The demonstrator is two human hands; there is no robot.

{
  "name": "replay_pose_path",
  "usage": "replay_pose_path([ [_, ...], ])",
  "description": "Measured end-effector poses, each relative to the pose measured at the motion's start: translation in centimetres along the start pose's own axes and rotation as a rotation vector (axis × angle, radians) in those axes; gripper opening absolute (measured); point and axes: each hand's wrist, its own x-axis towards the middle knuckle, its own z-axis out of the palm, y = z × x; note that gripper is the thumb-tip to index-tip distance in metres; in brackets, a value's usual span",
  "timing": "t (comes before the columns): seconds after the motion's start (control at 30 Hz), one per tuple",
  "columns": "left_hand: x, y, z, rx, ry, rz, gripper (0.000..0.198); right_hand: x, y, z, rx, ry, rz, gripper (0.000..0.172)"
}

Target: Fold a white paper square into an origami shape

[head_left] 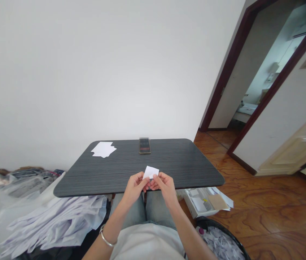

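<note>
A small white piece of paper (151, 171) is held up over the near edge of the dark table (169, 162). My left hand (135, 185) pinches its lower left side, thumb in front and fingers behind. On the lower right, my right hand (165, 183) grips the same paper with the thumb on its face. Both sets of fingers come close together below the sheet. Whether the paper is folded I cannot tell. Farther off on the table's left lies a loose stack of white paper sheets (103, 149).
A phone (144, 145) lies at the table's far edge, near the white wall. Piled white papers (58, 224) and plastic bags are at the left. Below right stand a box of papers (199, 204) and a black-rimmed bin of paper scraps (220, 242). A doorway opens at the right.
</note>
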Motion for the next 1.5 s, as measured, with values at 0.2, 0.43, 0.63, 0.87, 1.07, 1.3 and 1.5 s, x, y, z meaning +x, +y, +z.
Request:
replay_pose_path([
  [0.2,-0.2,0.1,0.0,0.036,-0.012,0.022,0.029,-0.1,0.1,0.0,-0.030,0.006,-0.060,0.030],
  [0.43,-0.2,0.0,0.0,0.040,-0.017,0.008,0.028,-0.1,0.1,-0.2,-0.077,-0.003,-0.100,0.030],
  [0.63,0.0,-0.1,0.1,0.013,-0.083,-0.026,0.027,-0.2,-0.2,0.0,-0.127,-0.042,-0.122,0.029],
  [0.87,-0.1,0.0,0.2,0.010,-0.079,-0.040,0.029,-0.4,-0.6,0.2,-0.202,-0.086,-0.145,0.031],
  [1.07,-0.1,0.0,-0.3,0.008,-0.113,-0.034,0.028,-0.3,-0.5,0.1,-0.202,-0.081,-0.138,0.032],
  [1.3,0.0,0.0,-1.2,0.049,-0.176,-0.088,0.030,-0.1,-0.5,-0.2,-0.192,-0.066,-0.114,0.034],
  [1.5,-0.3,0.6,-1.7,0.048,-0.172,-0.112,0.031,0.0,-0.5,-0.3,-0.172,-0.045,-0.093,0.035],
])
